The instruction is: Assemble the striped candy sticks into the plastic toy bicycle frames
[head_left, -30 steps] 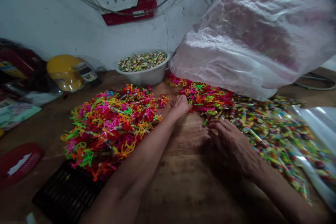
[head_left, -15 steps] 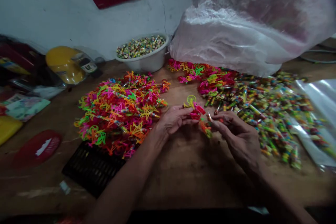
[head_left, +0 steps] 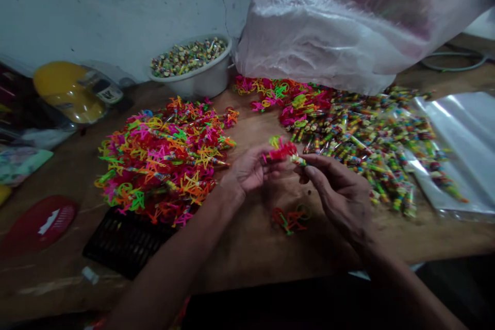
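Note:
My left hand (head_left: pixel 257 169), palm up, has its fingers closed on a small cluster of pink, red and yellow-green plastic toy pieces (head_left: pixel 282 151). From the right, my right hand (head_left: pixel 340 193) pinches a small wrapped candy tube (head_left: pixel 298 161) against the cluster; motion blur hides how the two meet. Below the hands, an orange and green plastic toy (head_left: pixel 290 219) lies on the wooden table (head_left: pixel 247 258). Left of my left hand is a large heap of bright plastic toys (head_left: pixel 162 160), some with tubes attached. Right of my right hand spreads a pile of wrapped candy tubes (head_left: pixel 371 144).
A white basin (head_left: pixel 201 82) full of small wrapped pieces stands by the wall. A large clear plastic bag (head_left: pixel 309 36) rests behind the piles. Flat clear bags (head_left: pixel 464 139) lie at right. A black slotted tray (head_left: pixel 119 247) and a red oval object (head_left: pixel 42 221) lie at left.
The orange and green toy near my right hand now lies on the table below. My right hand has brought a tube up to the left hand's cluster. The view has shifted right and down.

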